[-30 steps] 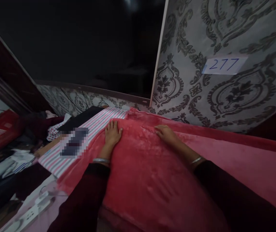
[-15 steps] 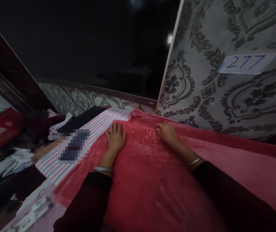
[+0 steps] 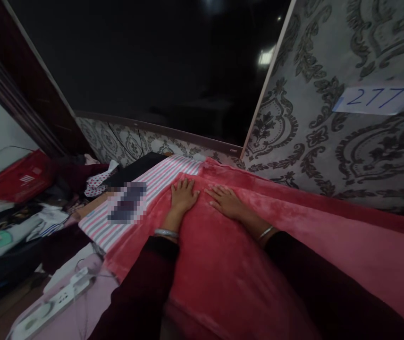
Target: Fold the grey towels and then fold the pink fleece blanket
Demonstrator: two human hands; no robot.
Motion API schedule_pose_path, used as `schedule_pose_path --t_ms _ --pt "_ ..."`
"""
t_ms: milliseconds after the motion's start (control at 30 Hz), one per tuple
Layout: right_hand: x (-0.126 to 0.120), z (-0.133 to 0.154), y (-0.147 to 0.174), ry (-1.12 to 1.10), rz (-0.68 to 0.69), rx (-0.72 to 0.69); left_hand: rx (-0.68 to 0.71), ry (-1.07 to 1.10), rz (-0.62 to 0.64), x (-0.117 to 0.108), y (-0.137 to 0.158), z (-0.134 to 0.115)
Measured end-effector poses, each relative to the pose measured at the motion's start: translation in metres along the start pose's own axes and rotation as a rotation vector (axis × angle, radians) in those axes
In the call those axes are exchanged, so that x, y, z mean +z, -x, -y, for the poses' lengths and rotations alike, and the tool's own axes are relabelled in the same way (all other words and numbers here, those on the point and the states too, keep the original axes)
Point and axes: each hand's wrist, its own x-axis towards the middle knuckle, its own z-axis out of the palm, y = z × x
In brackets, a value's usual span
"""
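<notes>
A plush red blanket (image 3: 216,245) is spread before me, with a folded edge along its far side. My left hand (image 3: 183,196) lies on it near its left edge, palm down and fingers spread. To the right, my right hand (image 3: 226,202) also rests flat on the blanket, its fingers stretched out toward the left hand. Neither hand grips anything. Beneath the blanket's left edge a cloth striped in pink, grey and white (image 3: 99,229) shows. On that cloth lies a dark, pixelated object (image 3: 127,203) whose kind I cannot tell.
A large black screen (image 3: 152,66) hangs on the patterned wall (image 3: 315,137), beside a paper marked 277 (image 3: 377,98). At the lower left lies a white power strip (image 3: 56,302). Farther left are a red bag (image 3: 18,177) and heaped clothes (image 3: 51,222).
My right hand has slid left across the blanket, and its curled fingers have flattened out. My left hand stays flat on the blanket. The view has shifted slightly left.
</notes>
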Motion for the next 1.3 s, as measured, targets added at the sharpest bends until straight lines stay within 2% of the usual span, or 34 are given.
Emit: schedule_pose_path --t_ms 100,167,267,433,467,567,633,733,867,967,1067,1133,1200,1300 --pt "-0.004 0.005 0.029 -0.02 -0.005 0.06 0.004 0.01 -0.004 -0.003 -0.001 0.0" --pt "-0.004 0.006 0.063 -0.027 -0.037 0.082 0.008 0.013 -0.009 -0.004 -0.002 0.001" --pt "0.001 0.002 0.134 -0.013 -0.055 0.127 0.029 0.037 -0.036 -0.005 -0.004 0.002" --pt "0.018 -0.012 0.27 0.073 -0.095 0.306 0.062 0.119 -0.28 -0.012 0.001 0.0" --pt "0.023 -0.015 0.295 0.1 -0.124 0.338 0.068 0.112 -0.288 -0.015 0.003 -0.001" --pt "0.039 -0.018 0.359 0.184 -0.223 0.402 0.166 0.059 -0.135 -0.024 0.01 0.002" --pt "0.049 -0.017 0.388 0.226 -0.267 0.424 0.227 0.014 -0.01 -0.026 0.017 0.009" --pt "0.06 -0.01 0.41 0.25 -0.28 0.442 0.23 -0.08 0.013 -0.023 0.036 0.024" --pt "0.063 0.0 0.411 0.244 -0.289 0.469 0.191 -0.134 0.039 -0.019 0.06 0.038" --pt "0.063 0.002 0.409 0.227 -0.301 0.489 0.159 -0.137 0.112 -0.027 0.069 0.033" --pt "0.066 0.004 0.412 0.201 -0.316 0.5 0.124 -0.133 0.082 -0.036 0.089 0.017" --pt "0.069 0.008 0.415 0.172 -0.336 0.507 0.227 -0.097 0.012 -0.034 0.116 0.001" --pt "0.069 0.013 0.418 0.131 -0.353 0.497 0.453 -0.017 -0.003 -0.026 0.151 -0.015" --pt "0.063 0.022 0.42 0.054 -0.361 0.47 0.791 0.108 0.057 -0.007 0.2 -0.034"
